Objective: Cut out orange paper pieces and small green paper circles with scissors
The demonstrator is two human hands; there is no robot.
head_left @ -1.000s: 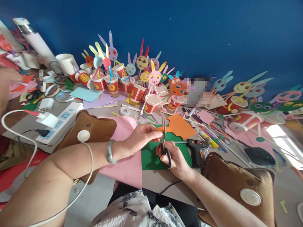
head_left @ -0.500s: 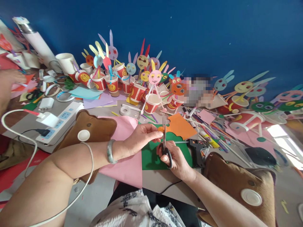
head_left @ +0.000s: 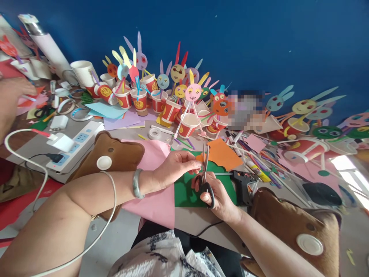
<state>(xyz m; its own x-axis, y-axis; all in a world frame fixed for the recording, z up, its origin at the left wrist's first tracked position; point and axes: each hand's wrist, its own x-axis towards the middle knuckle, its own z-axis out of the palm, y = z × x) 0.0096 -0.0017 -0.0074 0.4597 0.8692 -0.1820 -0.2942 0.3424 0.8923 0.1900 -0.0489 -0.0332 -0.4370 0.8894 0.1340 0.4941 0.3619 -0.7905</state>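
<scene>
Above the green sheet [head_left: 187,190], both hands work on one piece. The left hand [head_left: 175,165] is closed in a pinch on the near edge of the orange paper [head_left: 223,154], which is lifted over the far edge of the green sheet. The right hand [head_left: 219,196] is closed around the scissors [head_left: 205,169], fingers through the black handles. The blades point away from the person, narrowly parted, at the pinched edge.

Step in hand, as judged: cutting the orange paper near its edge. A further cut calls for a firm left pinch, fingertips clear of the blades, and the paper turned to meet them.

Left of the green sheet lies a pink sheet [head_left: 155,204]. Just right of it lies a glue gun [head_left: 240,184]. Beyond it stand paper-cup figures [head_left: 187,125].
</scene>
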